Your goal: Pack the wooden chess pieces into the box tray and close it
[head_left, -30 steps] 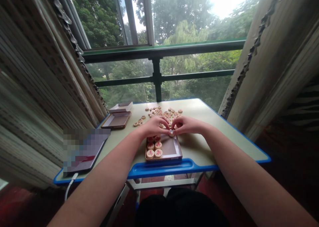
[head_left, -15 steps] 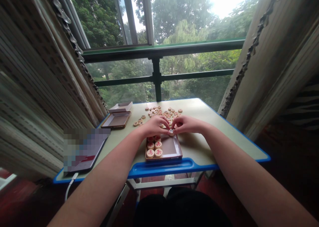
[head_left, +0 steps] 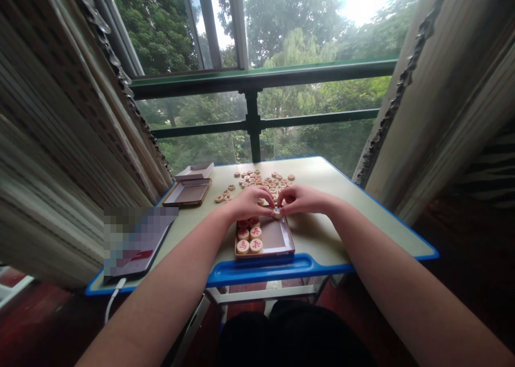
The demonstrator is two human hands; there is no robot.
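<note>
Both my left hand (head_left: pixel 253 203) and my right hand (head_left: pixel 302 199) are closed, fingertips pinching one round Chinese chess piece (head_left: pixel 277 212) with a dark character from its two sides. They hold it over the far edge of a shallow cardboard box (head_left: pixel 277 235). Along the box's left side lie rows of pale pieces with red characters, among them a front-row piece (head_left: pixel 256 246). My left hand partly covers the rearmost ones. Beyond my hands, many loose chess pieces (head_left: pixel 252 180) are scattered on the table.
A shallow box (head_left: pixel 187 192) and a pale tray (head_left: pixel 196 170) stand at the table's (head_left: pixel 346 233) back left. A tablet-like device (head_left: pixel 155 249) with a white cable (head_left: pixel 115 297) lies at the left edge. A few pieces (head_left: pixel 219 199) sit left of my hands. Curtains hang on both sides.
Hardly anything differs. My two hands stay at the chess piece over the box's far edge, and the view has shifted slightly.
</note>
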